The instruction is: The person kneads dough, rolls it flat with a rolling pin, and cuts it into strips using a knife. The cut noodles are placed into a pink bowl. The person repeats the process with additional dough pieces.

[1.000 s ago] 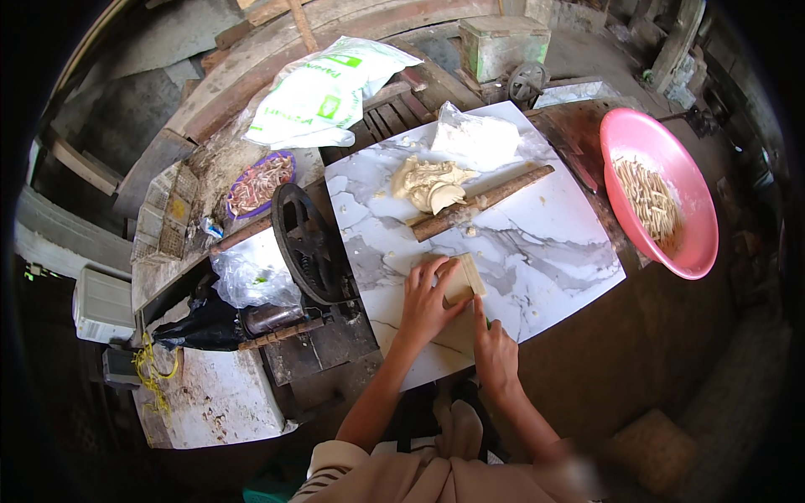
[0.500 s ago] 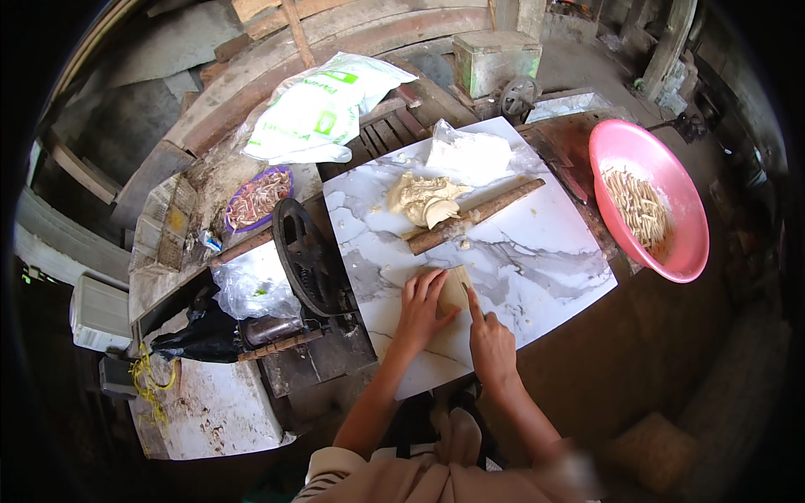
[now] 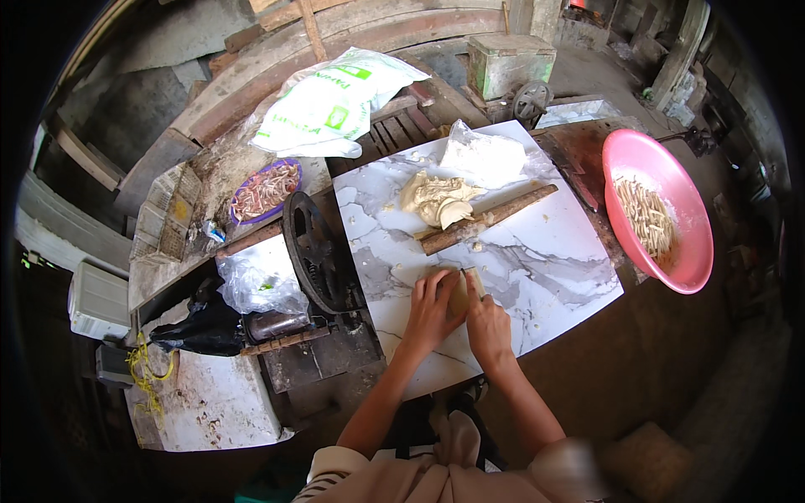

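Pale dough (image 3: 457,300): apparently slicing it, steadying with the spread left hand (image 3: 428,315), gripping a knife (image 3: 463,272) in the right hand (image 3: 489,330). Likely calls next for a straight, even stroke.

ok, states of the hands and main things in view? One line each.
Dough slab: flat, partly covered by the hands
Knife: gripped, mostly hidden
Left hand: fingers on the slab
Right hand: closed around the knife
Dough lump: rough, unshaped
Wooden rod: lying flat, unheld
Clear bag: holding something white
Pink basin: partly filled with pale strips
White sack: slumped
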`<state>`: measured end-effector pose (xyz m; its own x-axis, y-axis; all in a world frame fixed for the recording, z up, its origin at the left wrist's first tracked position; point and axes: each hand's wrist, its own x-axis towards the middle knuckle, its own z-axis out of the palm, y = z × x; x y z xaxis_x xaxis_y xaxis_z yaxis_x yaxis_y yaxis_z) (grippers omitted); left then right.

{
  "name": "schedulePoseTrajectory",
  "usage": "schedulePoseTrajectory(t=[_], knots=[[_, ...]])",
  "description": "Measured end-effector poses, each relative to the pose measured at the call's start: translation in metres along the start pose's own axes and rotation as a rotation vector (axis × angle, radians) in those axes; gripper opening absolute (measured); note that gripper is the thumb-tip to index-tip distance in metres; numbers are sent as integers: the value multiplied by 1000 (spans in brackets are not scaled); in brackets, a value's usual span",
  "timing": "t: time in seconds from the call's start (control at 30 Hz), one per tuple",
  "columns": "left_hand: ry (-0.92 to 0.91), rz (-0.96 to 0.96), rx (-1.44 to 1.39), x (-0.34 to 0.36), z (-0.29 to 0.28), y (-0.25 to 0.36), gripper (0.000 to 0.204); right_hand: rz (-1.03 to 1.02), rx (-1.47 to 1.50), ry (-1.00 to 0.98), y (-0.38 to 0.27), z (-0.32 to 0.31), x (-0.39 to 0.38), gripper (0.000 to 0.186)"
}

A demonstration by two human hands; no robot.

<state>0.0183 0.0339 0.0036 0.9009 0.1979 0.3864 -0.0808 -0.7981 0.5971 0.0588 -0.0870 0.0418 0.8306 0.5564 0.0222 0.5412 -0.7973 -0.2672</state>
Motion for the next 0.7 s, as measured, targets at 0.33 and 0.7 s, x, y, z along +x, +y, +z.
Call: schedulePoseTrajectory(t=[0.33,0.7], knots=[[16,16,18,1,1,-1,67,13,-6,-9,-2,6,0,74],[-22,8,14,0,2,-2,69,24,-11,-13,-6,8,-5,79]])
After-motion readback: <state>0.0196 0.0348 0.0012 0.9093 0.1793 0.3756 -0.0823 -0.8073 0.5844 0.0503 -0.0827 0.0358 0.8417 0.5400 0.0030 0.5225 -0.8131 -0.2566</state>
